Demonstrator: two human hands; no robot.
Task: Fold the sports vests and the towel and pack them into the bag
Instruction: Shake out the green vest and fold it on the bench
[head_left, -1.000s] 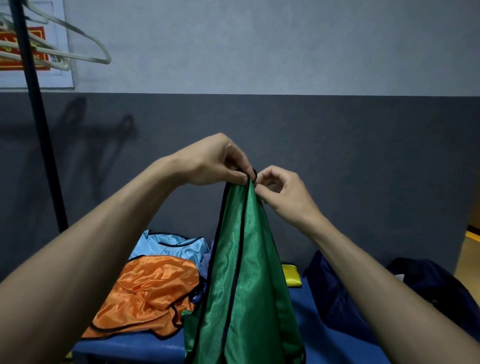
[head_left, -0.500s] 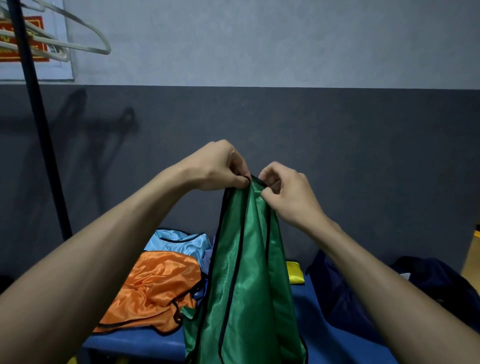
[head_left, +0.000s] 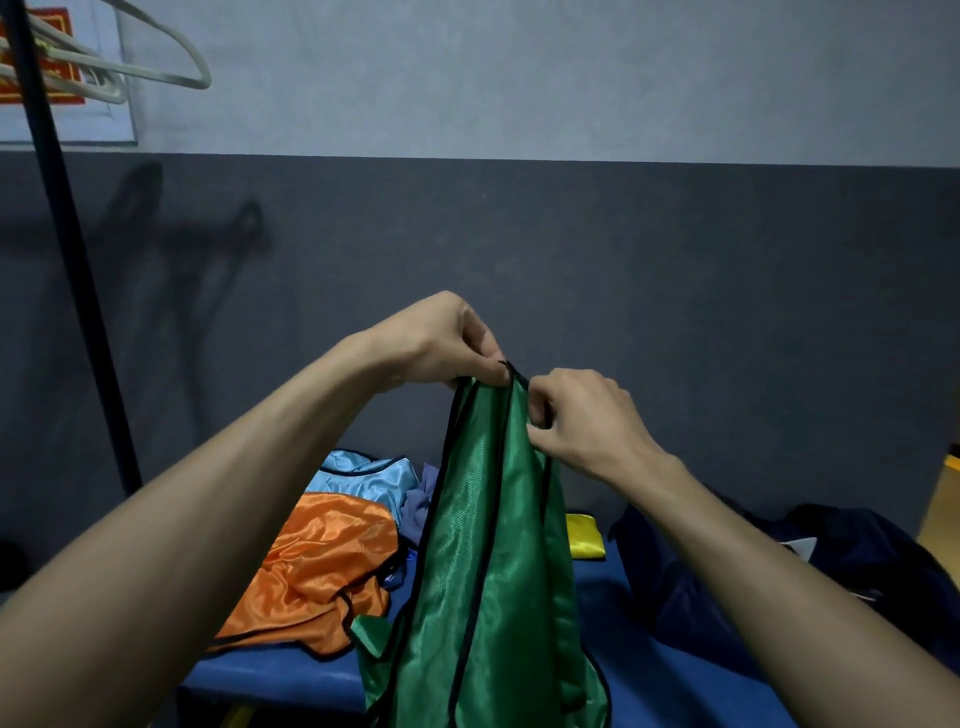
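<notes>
While both hands pinch top hem, green vest (head_left: 493, 545) hangs above bench (head_left: 291, 675).

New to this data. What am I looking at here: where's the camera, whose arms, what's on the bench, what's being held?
There is no machine here: a person works with two bare hands. The single picture comes from a wide-angle camera worn on the person's head, looking forward and down, so both forearms reach in from the bottom corners.

The left hand and the right hand each pinch the top edge of a green vest with black trim, holding it up so it hangs down in front of the camera.

Below lies a blue padded bench. On it sit a crumpled orange vest, a light blue vest behind that, a small yellow item and, to the right, a dark navy bag.

At upper left, a dark pole carries pale clothes hangers.
</notes>
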